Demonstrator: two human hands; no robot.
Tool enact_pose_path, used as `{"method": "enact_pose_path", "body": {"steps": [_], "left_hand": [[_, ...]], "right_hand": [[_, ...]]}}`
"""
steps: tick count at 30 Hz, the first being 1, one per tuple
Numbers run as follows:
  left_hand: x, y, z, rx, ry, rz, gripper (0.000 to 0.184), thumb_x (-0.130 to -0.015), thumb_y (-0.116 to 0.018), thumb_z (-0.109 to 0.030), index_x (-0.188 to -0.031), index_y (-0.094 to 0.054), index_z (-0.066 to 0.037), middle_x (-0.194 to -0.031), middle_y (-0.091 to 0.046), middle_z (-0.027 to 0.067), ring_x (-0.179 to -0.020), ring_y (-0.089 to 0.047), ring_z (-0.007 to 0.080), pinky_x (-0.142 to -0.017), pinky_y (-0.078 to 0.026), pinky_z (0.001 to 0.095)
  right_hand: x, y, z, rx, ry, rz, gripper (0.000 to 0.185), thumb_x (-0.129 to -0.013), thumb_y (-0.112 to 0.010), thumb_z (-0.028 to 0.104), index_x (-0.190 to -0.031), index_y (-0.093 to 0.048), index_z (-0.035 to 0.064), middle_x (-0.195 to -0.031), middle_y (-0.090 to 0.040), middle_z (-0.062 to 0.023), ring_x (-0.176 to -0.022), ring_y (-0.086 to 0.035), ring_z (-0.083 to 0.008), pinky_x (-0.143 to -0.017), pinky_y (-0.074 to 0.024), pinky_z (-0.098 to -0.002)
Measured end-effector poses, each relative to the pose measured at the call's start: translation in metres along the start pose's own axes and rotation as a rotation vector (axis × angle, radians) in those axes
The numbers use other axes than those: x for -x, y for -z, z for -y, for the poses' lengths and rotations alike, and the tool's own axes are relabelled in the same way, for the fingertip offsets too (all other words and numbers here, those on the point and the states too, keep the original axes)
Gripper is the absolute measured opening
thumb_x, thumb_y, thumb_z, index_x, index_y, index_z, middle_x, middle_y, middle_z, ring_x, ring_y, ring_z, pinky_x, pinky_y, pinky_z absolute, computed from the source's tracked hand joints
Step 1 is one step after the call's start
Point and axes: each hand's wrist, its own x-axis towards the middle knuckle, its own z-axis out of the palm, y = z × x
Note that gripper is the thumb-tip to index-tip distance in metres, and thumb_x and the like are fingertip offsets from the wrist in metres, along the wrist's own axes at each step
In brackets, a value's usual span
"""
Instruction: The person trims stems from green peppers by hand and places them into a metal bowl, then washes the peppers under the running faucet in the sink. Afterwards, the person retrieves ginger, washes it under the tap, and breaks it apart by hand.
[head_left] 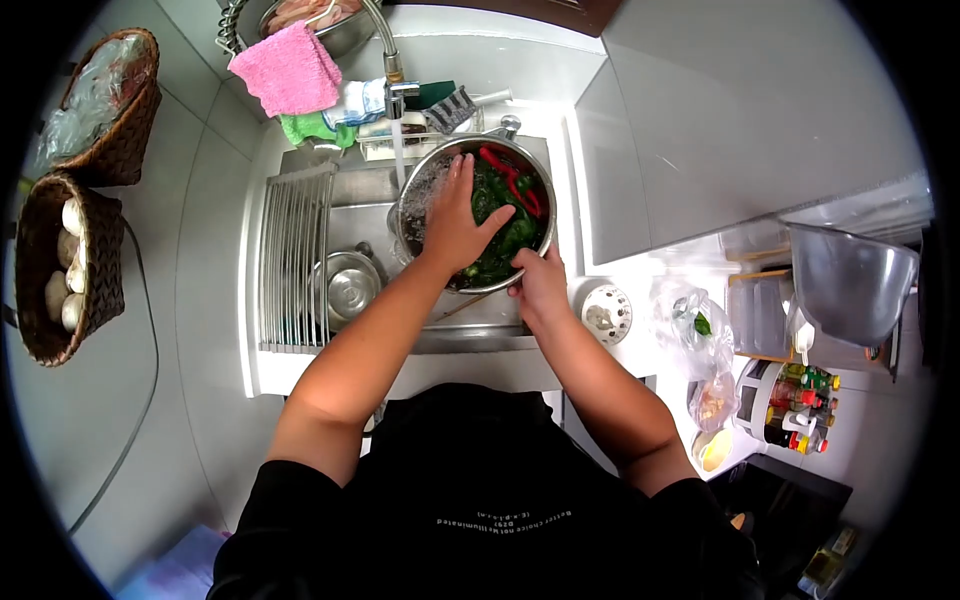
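The steel pot (549, 188) sits in the sink (358, 222), mouth facing up; its loop handle projects from the far rim. Being round, the pot shows no long axis. Inside, in bubbling water, are red peppers (514, 182), long axis running from far left to near right, and green peppers (512, 238) at mixed angles.

The left hand (458, 226) is open over the contents, fingers extended away from the body, thumb spread right; it obscures part of them. The right hand (541, 285) grips the pot's near-right rim.

The tap (395, 94) delivers a stream at the pot's left side. A slatted rack (296, 255) spans the sink's left portion, partly covering a smaller steel pan (353, 284). A thin stick (468, 305) protrudes on the pot's near side.

Left of the sink, a woven basket (104, 255) contains pale rounded items; a second holds a plastic bag (95, 100). On the bench (640, 312), right, lies a clear bag (690, 335), green matter inside.
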Motion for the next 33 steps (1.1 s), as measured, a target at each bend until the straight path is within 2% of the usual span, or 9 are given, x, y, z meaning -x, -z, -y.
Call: {"method": "enact_pose_path", "body": {"steps": [7,9,12,17,23,26,27,31,33], "left_hand": [[-0.002,-0.025,-0.006,0.143,-0.004,0.077,0.093,-0.085,-0.058,-0.054,-0.149,-0.010,-0.007,-0.155,-0.010,0.0190,-0.142,-0.008,0.0415,-0.113,-0.017,0.0455],[-0.002,-0.030,-0.007,0.167,-0.005,0.079,0.092,-0.086,-0.057,-0.054,-0.149,-0.008,-0.009,-0.155,-0.008,0.0183,-0.141,-0.007,0.0422,-0.113,-0.017,0.0462],[-0.002,-0.036,-0.007,0.178,0.000,0.080,0.090,-0.087,-0.054,-0.054,-0.150,-0.006,-0.012,-0.156,-0.005,0.0171,-0.141,-0.008,0.0427,-0.113,-0.016,0.0474],[-0.003,-0.043,-0.006,0.262,0.031,0.101,0.084,-0.090,-0.049,-0.053,-0.150,-0.005,-0.014,-0.156,-0.004,0.0155,-0.141,-0.008,0.0437,-0.113,-0.015,0.0486],[-0.014,-0.056,-0.011,0.415,0.002,-0.012,0.075,-0.096,-0.041,-0.044,-0.149,-0.002,-0.008,-0.156,0.000,0.0162,-0.142,-0.007,0.0391,-0.114,-0.013,0.0453],[-0.024,-0.055,-0.033,0.546,-0.012,-0.115,0.072,-0.099,-0.037,-0.041,-0.148,0.000,-0.004,-0.156,0.002,0.0167,-0.143,-0.005,0.0343,-0.114,-0.010,0.0422],[-0.028,-0.054,-0.040,0.600,-0.011,-0.149,0.072,-0.099,-0.036,-0.041,-0.148,0.000,-0.003,-0.156,0.003,0.0168,-0.144,-0.004,0.0330,-0.115,-0.009,0.0413],[-0.050,-0.040,-0.084,0.990,-0.003,-0.227,0.075,-0.099,-0.029,-0.050,-0.148,0.003,-0.003,-0.156,0.007,0.0158,-0.144,0.000,0.0297,-0.115,-0.008,0.0376],[-0.064,-0.044,-0.104,1.161,0.027,-0.282,0.080,-0.097,-0.025,-0.057,-0.148,0.005,-0.004,-0.154,-0.011,0.0154,-0.140,-0.019,0.0280,-0.113,-0.019,0.0368]], "right_hand": [[0.010,0.007,0.017,0.093,0.072,0.008,0.050,-0.077,-0.049,-0.002,-0.125,-0.047,0.0111,-0.084,-0.057,-0.0033,-0.056,-0.053,-0.0111,-0.035,-0.0381,-0.0243],[0.010,0.008,0.018,0.110,0.070,-0.006,0.051,-0.076,-0.049,-0.002,-0.126,-0.046,0.0108,-0.084,-0.057,-0.0028,-0.056,-0.053,-0.0102,-0.035,-0.0377,-0.0232],[0.013,0.005,0.021,0.139,0.098,-0.047,0.037,-0.076,-0.050,-0.001,-0.112,-0.050,0.0100,-0.076,-0.055,-0.0027,-0.052,-0.050,-0.0124,-0.038,-0.0349,-0.0256],[0.015,0.000,0.021,0.148,0.115,-0.050,0.046,-0.076,-0.050,-0.001,-0.120,-0.049,0.0113,-0.077,-0.056,-0.0020,-0.053,-0.051,-0.0105,-0.037,-0.0351,-0.0245],[0.013,-0.003,0.043,0.482,0.191,-0.083,0.061,-0.078,-0.051,0.002,-0.137,-0.038,0.0061,-0.084,-0.061,-0.0054,-0.058,-0.055,-0.0108,-0.037,-0.0398,-0.0251],[0.017,-0.007,0.069,0.721,0.349,-0.101,0.074,-0.076,-0.057,0.010,-0.143,-0.028,-0.0018,-0.097,-0.063,-0.0200,-0.058,-0.062,-0.0203,-0.054,-0.0514,-0.0314],[0.026,-0.014,0.088,0.833,0.317,-0.081,0.075,-0.075,-0.057,0.014,-0.141,-0.028,-0.0054,-0.103,-0.062,-0.0276,-0.069,-0.066,-0.0274,-0.066,-0.0526,-0.0357],[0.028,-0.023,0.124,1.300,0.649,-0.122,0.071,-0.079,-0.054,0.011,-0.142,-0.026,-0.0043,-0.103,-0.061,-0.0257,-0.073,-0.064,-0.0290,-0.058,-0.0526,-0.0360],[0.051,-0.043,0.154,1.567,0.715,-0.178,0.069,-0.079,-0.054,0.014,-0.140,-0.029,-0.0059,-0.105,-0.059,-0.0303,-0.079,-0.065,-0.0365,-0.069,-0.0538,-0.0393]]}}
